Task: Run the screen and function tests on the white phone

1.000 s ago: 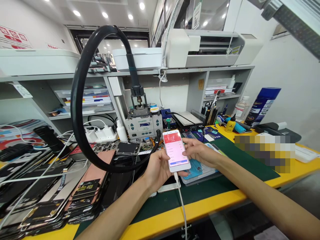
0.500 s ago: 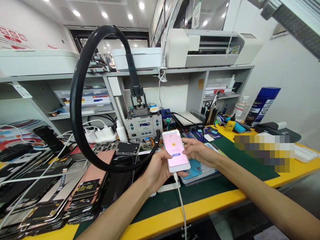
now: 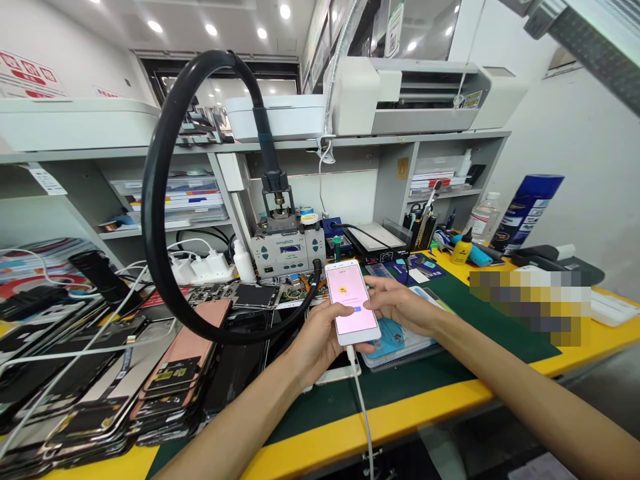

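Note:
A white smartphone (image 3: 353, 293) with a lit pink screen is held upright-tilted above the bench. Around its left side and underneath, my left hand (image 3: 317, 340) is closed, its thumb lying over the lower screen by a blue button. My right hand (image 3: 400, 303) grips the right edge, with the thumb at the screen and fingers partly behind the phone. From the bottom of the phone hangs a white cable (image 3: 361, 400), plugged in and running down past the bench edge. Beneath the hands lie a clear case with a blue card (image 3: 390, 340) and a white-framed phone (image 3: 340, 375).
Stacked phone parts (image 3: 170, 387) cover the left of the bench. A thick black hose (image 3: 155, 220) loops up from the grey hot-air station (image 3: 290, 253). A yellow bottle (image 3: 461, 248) and a blue spray can (image 3: 525, 213) stand at the right. The green mat (image 3: 480, 327) has a yellow border.
My left thumb has slid right across the screen, now covering part of the blue button. The phone and my right hand stay nearly in place.

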The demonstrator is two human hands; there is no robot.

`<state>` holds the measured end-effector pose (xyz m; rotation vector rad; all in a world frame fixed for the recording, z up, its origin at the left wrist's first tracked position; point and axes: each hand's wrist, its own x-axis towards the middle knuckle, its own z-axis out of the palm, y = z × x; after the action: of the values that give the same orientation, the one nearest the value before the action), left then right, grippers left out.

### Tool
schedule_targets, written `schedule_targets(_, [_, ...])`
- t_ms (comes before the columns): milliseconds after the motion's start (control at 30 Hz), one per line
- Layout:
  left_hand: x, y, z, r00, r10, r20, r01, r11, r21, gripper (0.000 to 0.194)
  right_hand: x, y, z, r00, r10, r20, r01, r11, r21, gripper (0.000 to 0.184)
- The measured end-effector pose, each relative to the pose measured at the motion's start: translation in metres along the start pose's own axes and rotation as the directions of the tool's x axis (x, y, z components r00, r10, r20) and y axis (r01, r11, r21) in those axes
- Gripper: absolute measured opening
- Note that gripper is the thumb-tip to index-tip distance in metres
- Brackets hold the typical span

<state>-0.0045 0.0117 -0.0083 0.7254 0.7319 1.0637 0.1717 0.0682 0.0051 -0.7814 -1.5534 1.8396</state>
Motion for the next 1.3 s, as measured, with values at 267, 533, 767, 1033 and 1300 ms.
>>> schedule_targets(267, [-0.001, -0.003, -0.006, 0.993, 0.011, 0.118, 0.013, 0.981, -0.193, 0.058, 0.001, 0.002, -0.001, 0.998, -0.036, -0.048, 0.036, 0.999, -0.002, 0.044])
schedule_targets(533, [-0.001, 0.002, -0.007, 0.989, 0.056, 0.138, -0.018, 0.967, -0.256, 0.059, 0.006, 0.005, -0.005, 0.935, -0.255, -0.247, 0.211, 0.959, -0.19, 0.039])
schedule_targets(767, [-0.004, 0.011, -0.01, 0.988, 0.072, 0.139, -0.028, 0.954, -0.298, 0.057, 0.002, 0.014, -0.005, 0.731, -0.626, -0.27, 0.401, 0.715, -0.572, 0.027])
schedule_targets(1033, [-0.004, 0.014, -0.01, 0.986, 0.049, 0.16, -0.001, 0.959, -0.283, 0.062, -0.001, 0.02, -0.002, 0.542, -0.84, -0.029, 0.439, 0.312, -0.843, 0.027])
schedule_targets(1300, [-0.004, 0.009, -0.01, 0.985, 0.064, 0.161, -0.022, 0.968, -0.252, 0.062, -0.003, 0.021, 0.01, 0.559, -0.792, 0.246, 0.392, -0.009, -0.92, 0.032])
